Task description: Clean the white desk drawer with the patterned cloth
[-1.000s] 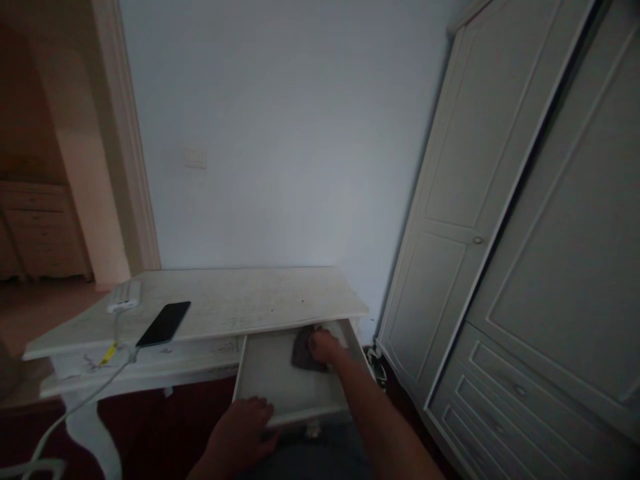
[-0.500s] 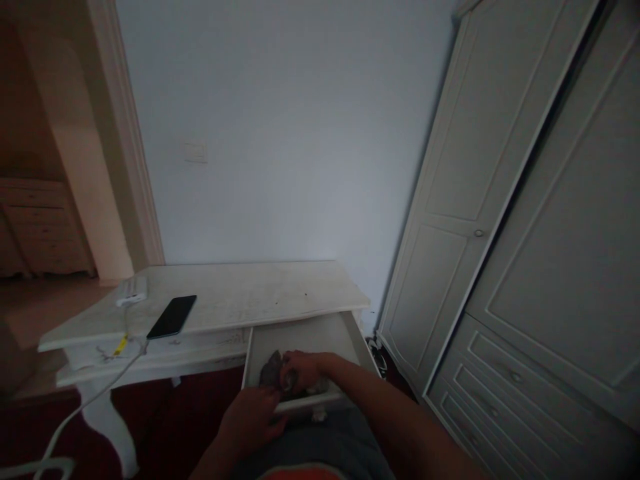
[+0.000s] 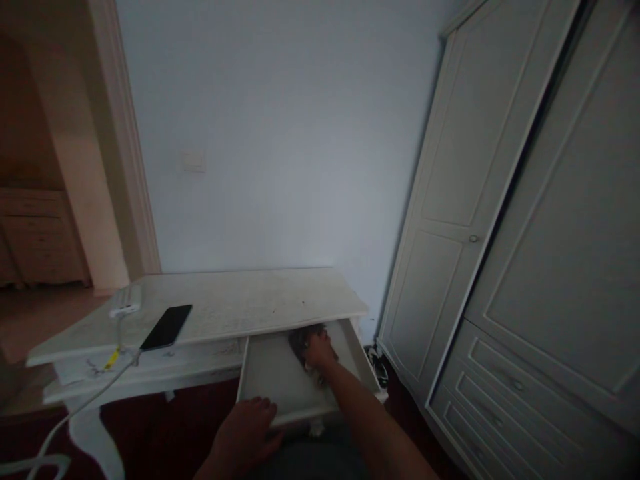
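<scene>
A pulled-out white drawer [image 3: 275, 380] holds a bunched grey cloth [image 3: 299, 339] near its back. My right hand [image 3: 317, 350] reaches inside with its fingers closed on this cloth; part of the bundle is hidden under the palm. At the drawer's front left corner is my left hand [image 3: 247, 430], fingers curled over the edge and thumb lower down in front.
The white table [image 3: 240, 293] bears a black phone [image 3: 167, 327] and a white power bank [image 3: 125, 300], with a white cable [image 3: 90, 402] hanging off the left. A wardrobe [image 3: 440, 253] stands right. Dark shoes [image 3: 376, 365] lie on the floor beside the drawer.
My right hand has moved from the drawer's front to its back right, carrying the grey cloth along. My left hand stays at the front left corner, away from the cloth now.
</scene>
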